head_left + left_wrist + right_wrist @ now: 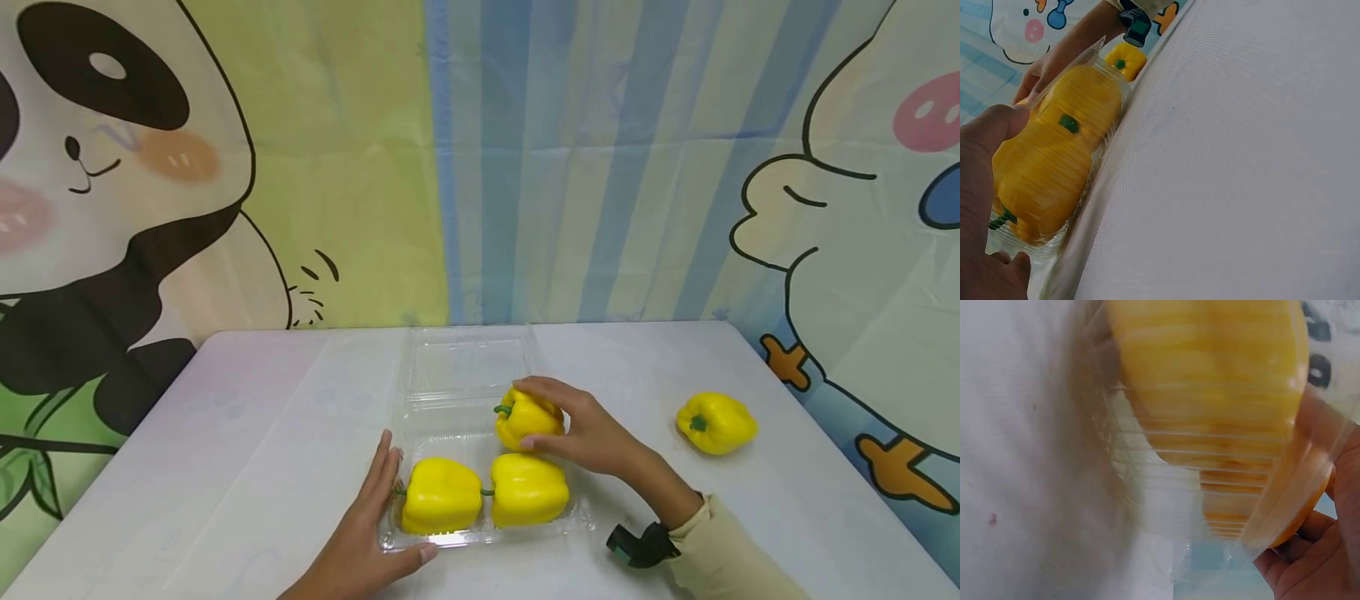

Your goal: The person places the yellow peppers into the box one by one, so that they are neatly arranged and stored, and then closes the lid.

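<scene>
My right hand (588, 429) grips a yellow bell pepper (525, 419) with a green stem, over the back right of a clear plastic container (450, 429). Two more yellow peppers lie along the container's front: the left one (441, 496) and the right one (530, 490). With fingers straight, my left hand (367, 529) rests along the container's left side, its thumb by the front edge. In the left wrist view, that thumb (1007, 122) touches the rim. Ribbed clear plastic (1204, 456) stands before the peppers in the right wrist view, partly hiding the right hand's fingers.
The container's clear lid (468, 362) lies folded back behind it. Another yellow pepper (716, 423) sits on the white table (225, 467) to the right. A curtain (360, 167) with cartoon animals hangs behind the table. A black device (641, 546) is on the right wrist.
</scene>
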Tool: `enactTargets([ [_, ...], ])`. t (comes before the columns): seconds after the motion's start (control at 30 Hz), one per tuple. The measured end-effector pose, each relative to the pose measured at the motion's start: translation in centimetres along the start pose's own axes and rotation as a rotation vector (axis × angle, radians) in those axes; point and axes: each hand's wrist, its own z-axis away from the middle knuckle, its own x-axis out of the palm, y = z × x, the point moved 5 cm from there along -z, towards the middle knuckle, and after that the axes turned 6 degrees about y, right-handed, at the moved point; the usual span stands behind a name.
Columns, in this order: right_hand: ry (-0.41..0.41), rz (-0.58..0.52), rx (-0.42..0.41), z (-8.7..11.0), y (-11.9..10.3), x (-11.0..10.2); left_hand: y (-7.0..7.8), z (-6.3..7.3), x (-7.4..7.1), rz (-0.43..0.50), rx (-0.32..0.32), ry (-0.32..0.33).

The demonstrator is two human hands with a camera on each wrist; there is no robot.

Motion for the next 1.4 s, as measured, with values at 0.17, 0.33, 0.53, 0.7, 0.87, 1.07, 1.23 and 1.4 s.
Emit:
enactTargets([
  [0.17,-0.03,0.001,0.013,0.1,0.4,0.7,0.0,0.1,0.0,0.003,0.022,0.006],
  [0.33,-0.036,0.006,0.013,0.1,0.5,1.0,-0.1,0.1,0.0,0.007,0.041,0.014],
  [0.53,-0.039,0.006,0.028,0.2,0.6,1.2,-0.1,0.1,0.0,-0.001,0.052,0.021],
  [0.7,-0.033,0.026,0.052,0.2,0.7,1.2,0.0,0.1,0.0,-0.003,0.042,0.02],
  [0.87,-0.027,0.05,0.054,0.1,0.5,1.2,0.0,0.1,0.0,-0.003,0.041,0.018],
  [1.07,-0.047,0.058,0.035,0.1,0.5,1.3,0.0,0.0,0.0,-0.005,0.033,0.015],
  [1.23,-0.05,0.054,0.038,0.2,0.6,1.3,0.0,0.1,0.0,-0.007,0.034,0.014],
  [1.4,-0.031,0.037,0.061,0.2,0.9,1.3,0.1,0.1,0.0,-0.002,0.044,0.015],
])
